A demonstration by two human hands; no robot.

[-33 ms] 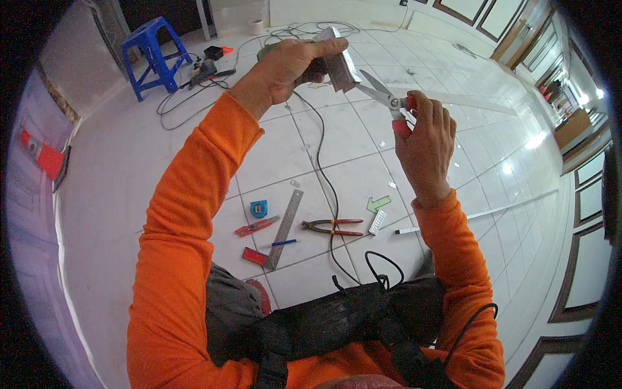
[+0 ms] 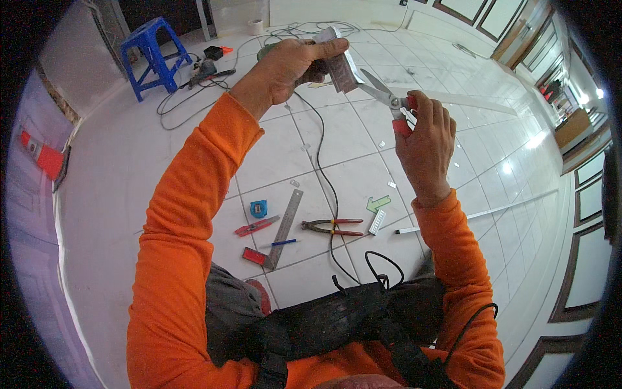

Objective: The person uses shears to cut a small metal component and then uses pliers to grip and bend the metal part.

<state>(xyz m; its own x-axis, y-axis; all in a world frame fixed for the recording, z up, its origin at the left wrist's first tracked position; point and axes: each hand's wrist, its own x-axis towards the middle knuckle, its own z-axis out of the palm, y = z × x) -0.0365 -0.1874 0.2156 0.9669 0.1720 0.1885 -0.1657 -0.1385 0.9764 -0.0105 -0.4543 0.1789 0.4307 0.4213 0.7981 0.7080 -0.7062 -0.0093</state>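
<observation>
In front of me my left hand is closed round a short silvery metal channel piece, its thumb lying along the top. Some of the piece is hidden behind the fingers. My right hand grips red-handled scissors, fingers through the handles. The blades stand apart and point left, their tips beside the lower right edge of the channel piece; whether they touch it I cannot tell.
On the tiled floor lie a blue tape measure, a red utility knife, a try square, a blue pen, pincers and a green arrow-shaped piece. A black cable runs between. Far left stands a blue stool near a corded power tool.
The channel piece has turned slightly in my left hand, so more of its lower face shows. The scissors and my right hand look almost unmoved.
</observation>
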